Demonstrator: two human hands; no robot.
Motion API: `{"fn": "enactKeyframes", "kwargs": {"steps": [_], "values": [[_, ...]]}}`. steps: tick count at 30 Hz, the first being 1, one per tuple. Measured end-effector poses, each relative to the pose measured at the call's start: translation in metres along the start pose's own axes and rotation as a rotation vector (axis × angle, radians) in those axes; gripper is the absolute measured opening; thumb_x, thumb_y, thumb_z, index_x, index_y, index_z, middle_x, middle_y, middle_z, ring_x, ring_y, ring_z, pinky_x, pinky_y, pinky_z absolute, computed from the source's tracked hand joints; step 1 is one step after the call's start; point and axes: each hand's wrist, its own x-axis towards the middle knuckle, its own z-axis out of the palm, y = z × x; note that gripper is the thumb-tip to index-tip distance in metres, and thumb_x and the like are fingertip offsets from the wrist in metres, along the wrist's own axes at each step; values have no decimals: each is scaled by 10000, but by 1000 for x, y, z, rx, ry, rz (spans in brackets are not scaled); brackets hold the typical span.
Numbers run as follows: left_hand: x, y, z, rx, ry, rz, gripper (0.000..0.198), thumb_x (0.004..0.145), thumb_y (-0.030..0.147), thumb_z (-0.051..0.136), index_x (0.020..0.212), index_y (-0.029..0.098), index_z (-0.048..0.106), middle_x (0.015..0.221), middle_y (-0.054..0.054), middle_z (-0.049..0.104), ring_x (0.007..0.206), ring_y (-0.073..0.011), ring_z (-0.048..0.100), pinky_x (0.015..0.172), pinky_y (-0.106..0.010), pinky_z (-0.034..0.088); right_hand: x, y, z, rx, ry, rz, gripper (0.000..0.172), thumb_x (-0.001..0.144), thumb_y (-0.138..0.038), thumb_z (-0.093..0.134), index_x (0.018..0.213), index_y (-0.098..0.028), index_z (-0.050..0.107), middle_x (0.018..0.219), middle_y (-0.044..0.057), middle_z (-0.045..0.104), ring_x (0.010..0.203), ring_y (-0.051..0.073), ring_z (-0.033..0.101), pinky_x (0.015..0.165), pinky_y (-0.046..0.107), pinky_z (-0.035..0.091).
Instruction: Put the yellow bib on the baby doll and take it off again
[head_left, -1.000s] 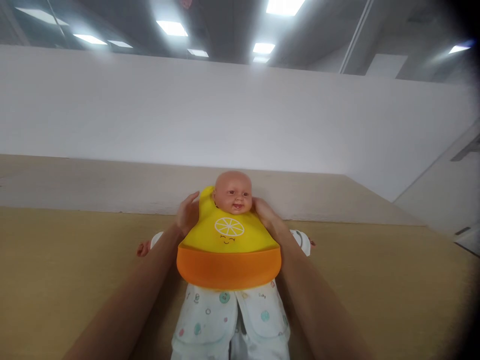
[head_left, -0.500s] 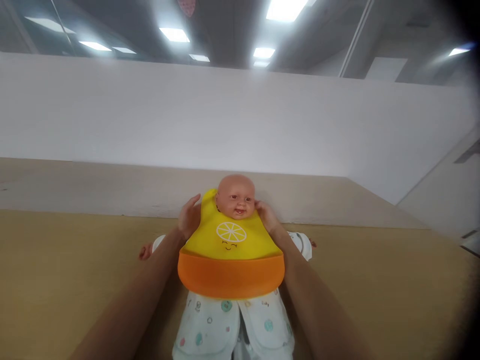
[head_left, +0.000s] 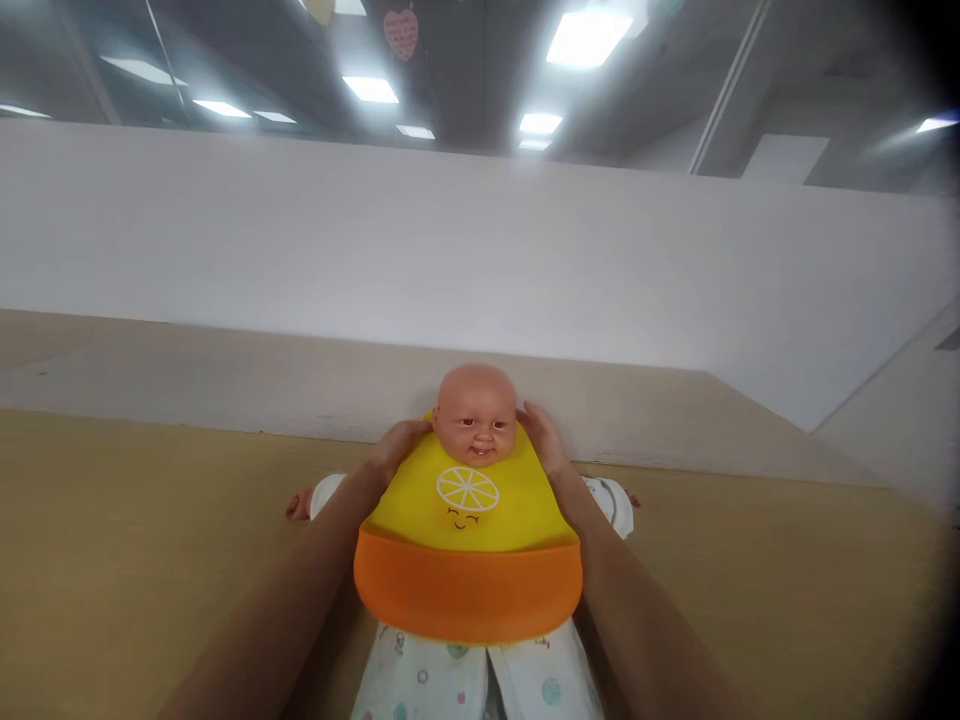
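Left to right: tan tabletop [head_left: 135,570] under everything. My left hand [head_left: 397,448] is curled on the upper left edge of the yellow silicone bib [head_left: 466,515], beside the neck; can't tell if it's pinching. Baby doll [head_left: 475,412] lies on its back, center frame, bib flat over the chest, orange catch pocket [head_left: 466,590] low, white printed romper [head_left: 420,682] below. My right hand [head_left: 544,440] is half open at the upper right edge, grip unclear. Bib is on; closure hidden behind the neck, fastening unconfirmed.
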Motion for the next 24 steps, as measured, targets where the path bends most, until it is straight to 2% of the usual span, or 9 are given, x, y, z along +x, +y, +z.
{"fn": "enactKeyframes", "kwargs": {"steps": [2,4,7,11,14,20,24], "values": [[3,-2,-2,58,7,99,372,671,258,681,1020,133,680,800,-116,731,732,-304,687,669,-381,519,0,-1,0,82,-10,12,251,695,-410,505,789,-225,646,846,38,670,838,228,588,779,350,483],[4,-2,-3,122,17,259,433,636,169,677,1069,162,664,827,-89,732,687,-268,679,647,-354,513,0,-1,0,129,60,-12,124,632,-321,554,686,-231,621,803,11,666,822,210,577,801,321,472],[4,-2,-4,178,12,408,601,600,77,637,1179,237,609,918,-55,728,659,-230,669,632,-333,513,2,-1,-1,140,121,-8,70,591,-262,543,603,-227,602,709,-6,639,781,200,556,789,307,465],[3,-1,-2,183,-7,418,684,596,73,624,1247,272,554,944,-45,719,659,-230,671,626,-331,510,2,-1,-3,162,80,10,100,605,-247,532,630,-217,625,649,-6,602,754,196,531,762,298,460],[3,0,1,177,-14,392,587,596,83,617,1164,231,609,875,-43,720,630,-220,657,612,-320,493,1,-1,-3,173,105,7,81,602,-232,518,609,-214,597,652,1,597,765,198,527,757,297,461],[0,3,12,169,-40,374,267,610,102,625,865,169,669,778,-38,711,633,-205,641,622,-307,481,-2,-5,0,238,37,149,114,620,-304,491,564,-207,513,611,16,549,645,183,482,622,311,471],[-2,3,14,188,-24,352,304,611,112,629,909,157,673,800,-48,716,616,-210,637,612,-318,483,-1,-8,2,223,81,150,131,605,-309,490,537,-209,440,574,-5,499,603,145,442,614,278,475]]}}
